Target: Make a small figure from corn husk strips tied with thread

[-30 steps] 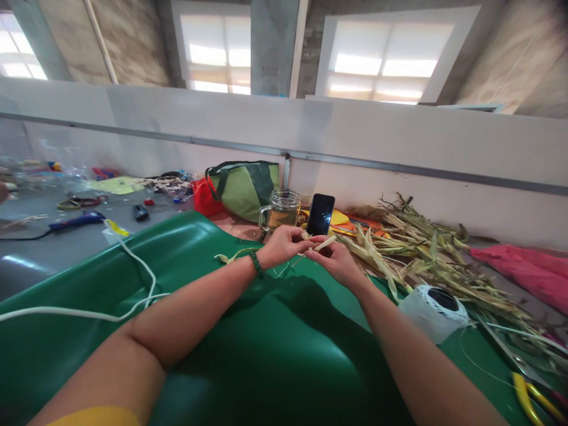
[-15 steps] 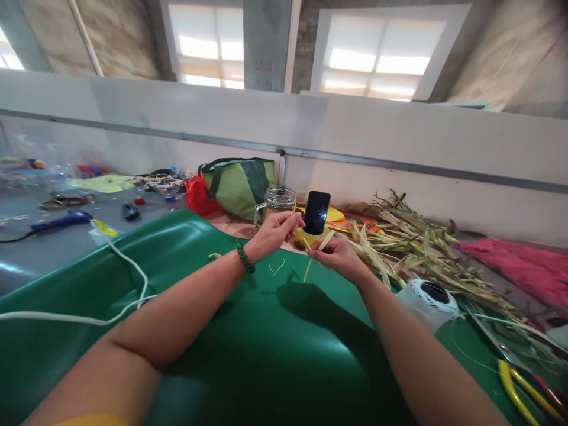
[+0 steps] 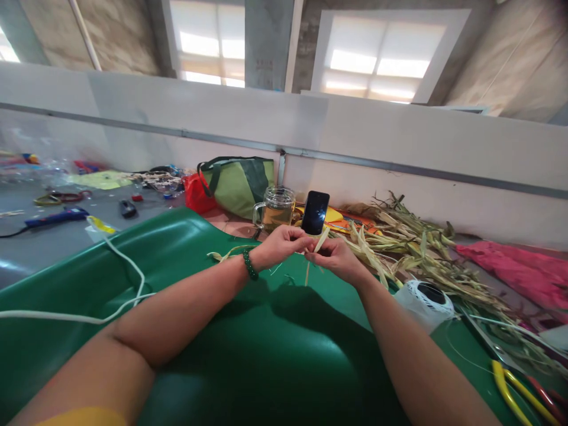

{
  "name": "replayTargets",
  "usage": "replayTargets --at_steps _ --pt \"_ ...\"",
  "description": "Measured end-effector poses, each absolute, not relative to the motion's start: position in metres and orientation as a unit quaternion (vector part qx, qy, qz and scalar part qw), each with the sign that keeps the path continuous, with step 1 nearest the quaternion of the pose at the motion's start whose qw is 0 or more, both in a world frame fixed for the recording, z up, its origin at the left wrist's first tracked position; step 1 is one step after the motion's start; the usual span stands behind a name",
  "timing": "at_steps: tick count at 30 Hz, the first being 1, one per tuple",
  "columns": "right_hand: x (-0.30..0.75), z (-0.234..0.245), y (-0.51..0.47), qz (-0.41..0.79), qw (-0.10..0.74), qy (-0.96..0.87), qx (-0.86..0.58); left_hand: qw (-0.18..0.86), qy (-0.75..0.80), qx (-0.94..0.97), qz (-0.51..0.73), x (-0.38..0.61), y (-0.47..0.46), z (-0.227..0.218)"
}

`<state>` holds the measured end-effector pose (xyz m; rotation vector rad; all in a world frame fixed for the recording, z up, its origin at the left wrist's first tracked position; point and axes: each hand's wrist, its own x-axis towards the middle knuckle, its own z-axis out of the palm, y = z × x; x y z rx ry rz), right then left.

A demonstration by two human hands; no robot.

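My right hand (image 3: 336, 258) pinches a pale strip of corn husk (image 3: 322, 238); one end sticks up past the fingers and a thin stem-like piece hangs below. Close against it, my left hand (image 3: 284, 245) is closed, its thumb and fingertips meeting at the husk; whether it grips the husk or a thin thread there I cannot make out. Beneath both hands lies a green mat (image 3: 310, 337), with a few thin white thread bits on it. Another curled husk strip (image 3: 217, 256) rests left of my left wrist, partly behind the arm.
Behind my hands stand a phone (image 3: 315, 212) and a glass mug of liquid (image 3: 278, 212). A pile of dried husks (image 3: 426, 254), a white spool (image 3: 426, 302) and yellow-handled scissors (image 3: 510, 384) lie right. A green bag (image 3: 242, 186), white cable (image 3: 84, 318) and blue tool (image 3: 57, 218) are left.
My left hand has moved down and right, from apart to meeting my right hand at the husk strip. The right hand stays nearly in place, still pinching the husk.
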<state>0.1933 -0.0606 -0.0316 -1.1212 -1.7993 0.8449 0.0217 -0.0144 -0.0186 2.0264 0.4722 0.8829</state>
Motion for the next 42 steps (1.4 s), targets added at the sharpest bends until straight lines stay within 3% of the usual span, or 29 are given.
replayTargets --at_steps 4,12,17,26,30,36,42 --pt "0.195 -0.026 -0.065 0.374 0.419 -0.712 -0.422 0.530 0.164 0.748 0.363 0.027 -0.027 -0.020" --pt "0.202 -0.024 -0.065 0.379 0.397 -0.711 -0.439 0.496 0.131 0.804 0.301 0.024 -0.021 -0.011" --pt "0.203 -0.028 -0.058 0.373 0.406 -0.712 -0.435 0.509 0.157 0.777 0.336 0.025 -0.010 -0.019" --pt "0.203 -0.030 -0.056 0.321 0.441 -0.715 -0.437 0.623 0.195 0.652 0.387 0.022 -0.003 -0.023" --pt "0.204 -0.031 -0.057 0.288 0.457 -0.713 -0.448 0.618 0.261 0.601 0.434 0.021 0.001 -0.019" --pt "0.202 -0.032 -0.057 0.240 0.451 -0.732 -0.450 0.547 0.269 0.737 0.290 0.016 -0.002 -0.014" --pt "0.201 -0.037 -0.055 0.141 0.439 -0.749 -0.476 0.540 0.255 0.777 0.202 0.016 -0.003 -0.022"
